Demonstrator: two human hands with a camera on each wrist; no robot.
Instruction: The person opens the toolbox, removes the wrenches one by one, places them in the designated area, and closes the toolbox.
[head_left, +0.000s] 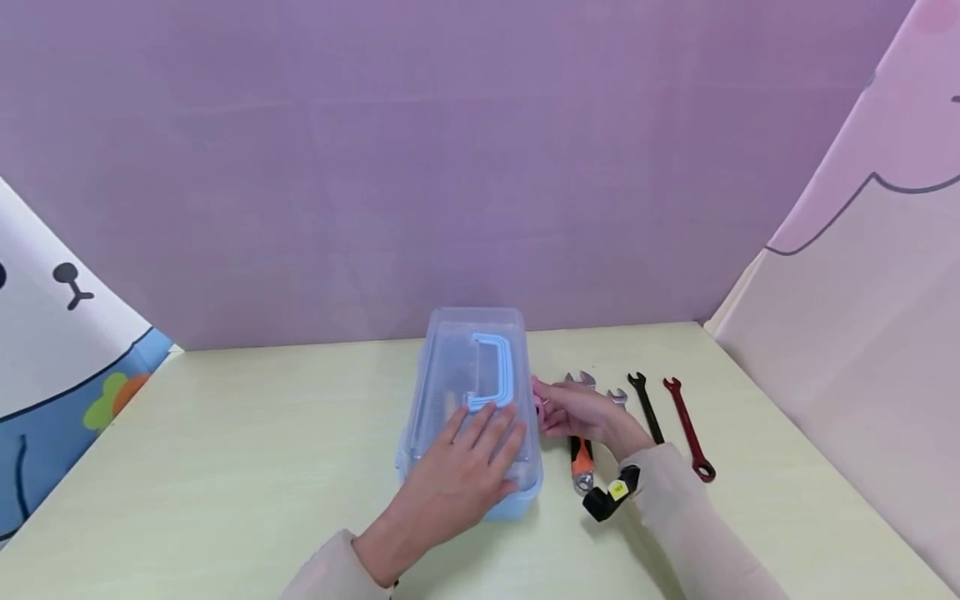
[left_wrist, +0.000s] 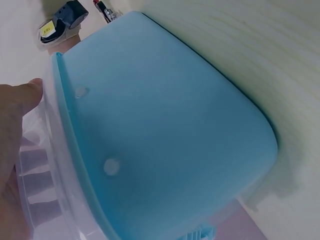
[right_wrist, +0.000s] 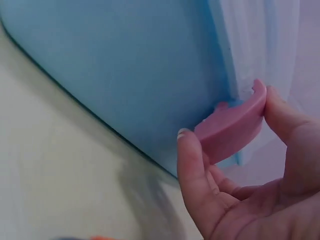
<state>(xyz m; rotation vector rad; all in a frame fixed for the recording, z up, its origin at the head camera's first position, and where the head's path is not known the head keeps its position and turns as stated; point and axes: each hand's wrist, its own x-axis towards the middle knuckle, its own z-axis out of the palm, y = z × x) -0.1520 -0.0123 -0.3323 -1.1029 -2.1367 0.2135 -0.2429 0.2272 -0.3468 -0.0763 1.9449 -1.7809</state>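
Observation:
A toolbox with a clear lid [head_left: 450, 367] and a light blue base [left_wrist: 175, 115] stands on the table, its blue handle [head_left: 506, 371] lying on top. The left hand [head_left: 461, 483] rests on the near part of the lid, fingers spread and straight. At the box's right side, the right hand [head_left: 588, 412] pinches a pink latch [right_wrist: 232, 130] between thumb and fingers. In the right wrist view the latch is tilted out from the box wall by the lid's rim. Clear ribbed plastic shows along the lid in the left wrist view.
Right of the box lie an adjustable wrench with an orange and black handle [head_left: 582, 457], a small silver wrench [head_left: 618, 397], a black wrench [head_left: 647, 407] and a red wrench [head_left: 687, 425]. The right forearm partly covers some of them. A purple cloth wall [head_left: 360, 183] stands behind the table.

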